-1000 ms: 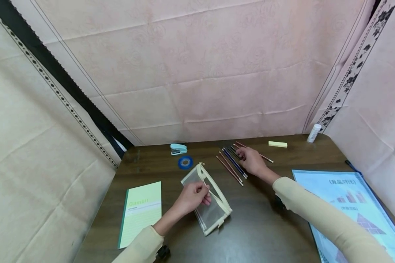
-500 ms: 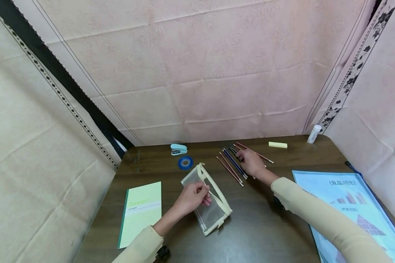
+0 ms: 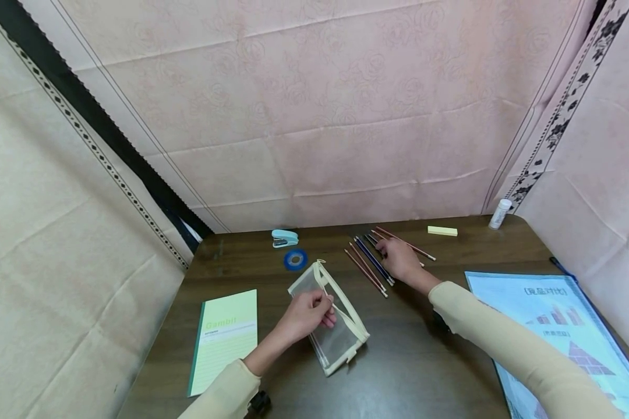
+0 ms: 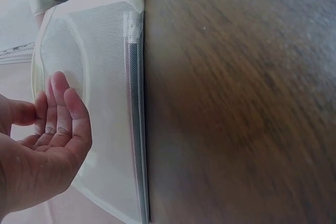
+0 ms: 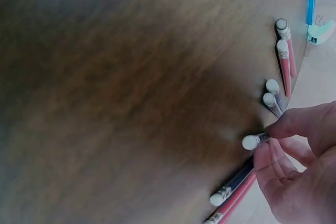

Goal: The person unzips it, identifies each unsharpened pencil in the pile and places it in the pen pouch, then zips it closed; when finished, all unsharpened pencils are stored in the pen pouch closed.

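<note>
A cream-edged mesh pencil case (image 3: 352, 306) lies tilted at mid-table. My left hand (image 3: 305, 314) holds its open edge, thumb meeting fingertips there. Through the mesh in the left wrist view, a pencil (image 4: 133, 72) shows inside along the bottom. My right hand (image 3: 400, 261) is over the loose pencils; in the right wrist view its thumb and fingers pinch a dark pencil (image 5: 252, 142) near the white eraser end. Left of that hand lie two blue pencils (image 3: 371, 256) and two reddish pencils (image 3: 364, 267). Another reddish pencil (image 3: 410, 244) lies beyond it, beside a dark one (image 5: 231, 183).
A mint stapler (image 3: 284, 237) and blue tape roll (image 3: 295, 259) sit behind the case. A green notebook (image 3: 225, 337) lies left, a blue folder (image 3: 550, 326) right. Yellow sticky notes (image 3: 442, 230) and a white glue stick (image 3: 500, 213) stand toward the back. Curtains enclose the table.
My right hand has drawn slightly toward me and right among the pencils, then nearly stopped; more pencil ends show beside it. The left hand and pencil case have stayed still.
</note>
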### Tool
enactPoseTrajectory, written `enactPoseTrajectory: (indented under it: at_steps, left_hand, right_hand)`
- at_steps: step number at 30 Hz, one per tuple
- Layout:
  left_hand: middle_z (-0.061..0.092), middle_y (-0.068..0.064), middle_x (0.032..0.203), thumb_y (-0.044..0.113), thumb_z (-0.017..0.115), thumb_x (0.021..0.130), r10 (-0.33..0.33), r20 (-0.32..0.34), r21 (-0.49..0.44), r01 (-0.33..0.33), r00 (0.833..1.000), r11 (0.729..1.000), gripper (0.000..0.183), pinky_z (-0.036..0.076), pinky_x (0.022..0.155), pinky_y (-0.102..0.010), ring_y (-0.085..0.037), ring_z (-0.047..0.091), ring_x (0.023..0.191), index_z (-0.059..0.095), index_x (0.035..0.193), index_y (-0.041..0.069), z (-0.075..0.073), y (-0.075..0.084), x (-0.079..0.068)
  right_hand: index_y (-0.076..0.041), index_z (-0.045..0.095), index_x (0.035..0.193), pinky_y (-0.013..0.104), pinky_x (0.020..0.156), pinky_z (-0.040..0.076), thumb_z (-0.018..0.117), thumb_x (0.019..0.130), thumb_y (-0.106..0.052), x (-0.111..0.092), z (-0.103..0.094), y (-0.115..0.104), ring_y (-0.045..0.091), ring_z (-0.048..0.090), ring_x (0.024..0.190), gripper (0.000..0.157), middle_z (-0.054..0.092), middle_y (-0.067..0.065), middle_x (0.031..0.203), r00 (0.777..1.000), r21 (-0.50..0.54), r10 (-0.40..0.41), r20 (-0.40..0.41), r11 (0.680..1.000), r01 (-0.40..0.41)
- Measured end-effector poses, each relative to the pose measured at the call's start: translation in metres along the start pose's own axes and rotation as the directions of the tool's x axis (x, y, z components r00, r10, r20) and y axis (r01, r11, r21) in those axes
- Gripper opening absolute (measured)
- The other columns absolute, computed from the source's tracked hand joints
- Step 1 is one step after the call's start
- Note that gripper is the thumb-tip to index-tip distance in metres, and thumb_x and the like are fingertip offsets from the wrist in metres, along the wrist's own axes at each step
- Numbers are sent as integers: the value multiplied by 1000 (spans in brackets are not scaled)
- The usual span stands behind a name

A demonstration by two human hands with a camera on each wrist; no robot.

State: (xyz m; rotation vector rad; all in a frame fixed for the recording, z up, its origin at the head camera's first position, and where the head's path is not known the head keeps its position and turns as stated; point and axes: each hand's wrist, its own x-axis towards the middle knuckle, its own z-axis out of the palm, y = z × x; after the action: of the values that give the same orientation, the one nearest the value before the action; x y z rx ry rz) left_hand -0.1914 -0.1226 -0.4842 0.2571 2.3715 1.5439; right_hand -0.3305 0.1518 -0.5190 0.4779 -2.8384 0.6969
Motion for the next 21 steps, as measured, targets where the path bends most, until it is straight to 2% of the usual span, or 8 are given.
enactPoseTrajectory:
  at_steps: [7, 13, 16, 21]
  left_hand:
    - [72, -7, 78, 32, 53, 99, 0, 3, -5, 0, 1000, 1000, 30, 60, 67, -32, -20, 71, 69, 64, 85, 7, -1, 0, -1]
    - [72, -8, 77, 31, 53, 99, 8, 2, -18, -8, 1000, 1000, 31, 61, 66, -33, -20, 71, 68, 64, 85, 6, -1, 1, 0]
    - [72, -8, 77, 32, 53, 99, 8, 5, -15, -8, 1000, 1000, 31, 61, 67, -34, -20, 71, 68, 64, 85, 7, 0, 1, 0]
    - [72, -9, 77, 33, 54, 98, 15, 9, -21, -15, 1000, 1000, 33, 61, 67, -35, -21, 71, 68, 64, 85, 5, 1, 0, 1]
  right_hand:
    - [-6, 68, 112, 42, 73, 53, 67, 77, -1, 0, -3, -1, 22, 61, 81, 35, 66, 8, 91, 998, 91, -9, -61, 996, 15]
    - [-7, 65, 116, 37, 71, 54, 66, 79, -3, -4, -14, -11, 19, 62, 80, 37, 67, 7, 93, 995, 247, 58, -79, 968, -36]
    - [-10, 65, 116, 33, 71, 54, 67, 80, -3, -9, -19, -20, 17, 64, 81, 37, 69, 6, 95, 993, 344, 97, -73, 937, -66]
    - [-11, 65, 117, 27, 74, 53, 67, 81, -2, -21, -26, -40, 18, 64, 86, 37, 69, 9, 101, 991, 530, 129, -25, 843, -97]
